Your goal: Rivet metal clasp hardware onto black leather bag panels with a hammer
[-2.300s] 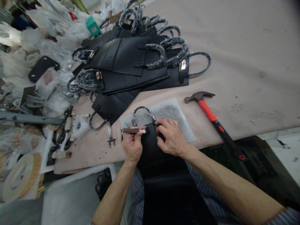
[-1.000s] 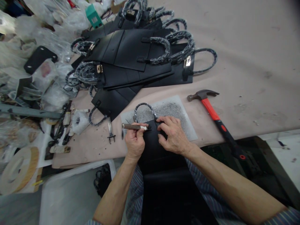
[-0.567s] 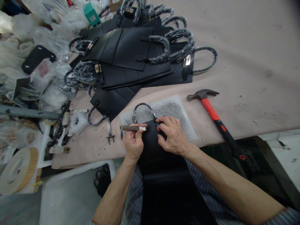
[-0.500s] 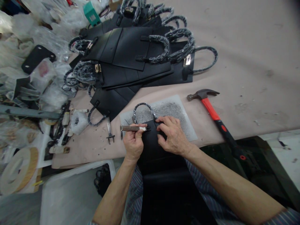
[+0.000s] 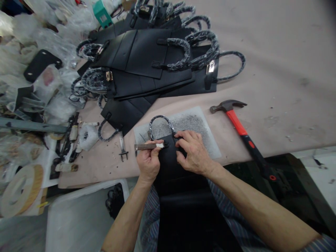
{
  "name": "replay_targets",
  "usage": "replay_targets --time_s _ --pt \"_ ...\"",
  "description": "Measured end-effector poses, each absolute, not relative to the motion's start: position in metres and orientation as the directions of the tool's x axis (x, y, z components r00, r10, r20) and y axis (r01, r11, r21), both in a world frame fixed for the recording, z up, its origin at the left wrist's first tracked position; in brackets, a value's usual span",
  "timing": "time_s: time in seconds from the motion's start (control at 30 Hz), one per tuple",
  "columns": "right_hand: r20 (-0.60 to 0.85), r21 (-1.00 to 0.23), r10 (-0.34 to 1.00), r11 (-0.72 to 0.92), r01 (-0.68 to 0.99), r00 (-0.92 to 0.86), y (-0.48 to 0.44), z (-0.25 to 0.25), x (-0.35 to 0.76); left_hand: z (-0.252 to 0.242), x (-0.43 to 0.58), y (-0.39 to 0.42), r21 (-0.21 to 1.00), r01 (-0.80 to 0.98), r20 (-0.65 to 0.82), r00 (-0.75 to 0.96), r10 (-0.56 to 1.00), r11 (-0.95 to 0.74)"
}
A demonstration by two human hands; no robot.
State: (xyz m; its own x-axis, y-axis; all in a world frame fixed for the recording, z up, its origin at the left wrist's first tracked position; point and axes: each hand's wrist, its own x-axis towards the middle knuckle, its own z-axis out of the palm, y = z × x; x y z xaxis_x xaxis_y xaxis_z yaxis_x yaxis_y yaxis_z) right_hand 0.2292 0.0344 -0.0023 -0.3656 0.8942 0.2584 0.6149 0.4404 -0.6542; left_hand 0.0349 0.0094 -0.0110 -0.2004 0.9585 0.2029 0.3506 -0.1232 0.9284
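My left hand (image 5: 148, 162) is closed around a short metal punch (image 5: 148, 146) with white wrapping near its dark, pronged end. The punch lies nearly level, and its prongs point right over a black leather bag panel (image 5: 170, 162). My right hand (image 5: 193, 152) grips the panel near its top edge, fingers curled and thumb bent beside the foot of the handle. That plastic-wrapped looped handle (image 5: 160, 117) rests on a pale, speckled cutting board (image 5: 194, 120). The panel's lower part hangs toward my lap. My fingers hide part of the handle's foot.
A claw hammer (image 5: 237, 124) with a red and black handle lies to the right, overhanging the table edge. Black bag panels (image 5: 147, 52) with wrapped handles are piled behind. Another pronged punch (image 5: 122, 148), plastic bags (image 5: 52, 31) and a tape roll (image 5: 22, 190) are at left; a plastic bin (image 5: 78, 210) stands below.
My left hand has shifted very slightly left and down, and the punch has tilted a little, its back end lower. My right hand stays put on the panel.
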Motion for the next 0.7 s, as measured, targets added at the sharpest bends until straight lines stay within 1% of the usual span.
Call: replay_targets --time_s 0.1,0.17,0.2,0.27,0.4,0.7 --pt "0.260 -0.652 0.895 0.440 0.617 -0.363 0.0342 -0.0044 0.2289 -0.0077 0.0351 0.0084 0.832 0.511 0.322 -0.126 0.938 -0.217" --pt "0.262 -0.652 0.893 0.443 0.616 -0.365 0.0341 -0.0051 0.2287 -0.0052 0.0352 0.0078 0.777 0.570 0.379 -0.085 0.922 -0.267" --pt "0.262 -0.652 0.893 0.443 0.616 -0.365 0.0341 -0.0051 0.2286 -0.0046 0.0352 0.0075 0.773 0.574 0.383 -0.080 0.920 -0.272" --pt "0.265 -0.651 0.893 0.444 0.616 -0.363 0.0341 -0.0046 0.2286 -0.0053 0.0350 0.0067 0.810 0.537 0.342 -0.103 0.934 -0.237" --pt "0.269 -0.656 0.892 0.446 0.608 -0.364 0.0345 -0.0031 0.2291 -0.0111 0.0340 0.0059 0.920 0.371 0.207 -0.198 0.958 -0.123" --pt "0.262 -0.660 0.892 0.444 0.606 -0.367 0.0343 -0.0048 0.2297 -0.0095 0.0358 0.0072 0.972 0.222 0.143 -0.274 0.951 -0.082"
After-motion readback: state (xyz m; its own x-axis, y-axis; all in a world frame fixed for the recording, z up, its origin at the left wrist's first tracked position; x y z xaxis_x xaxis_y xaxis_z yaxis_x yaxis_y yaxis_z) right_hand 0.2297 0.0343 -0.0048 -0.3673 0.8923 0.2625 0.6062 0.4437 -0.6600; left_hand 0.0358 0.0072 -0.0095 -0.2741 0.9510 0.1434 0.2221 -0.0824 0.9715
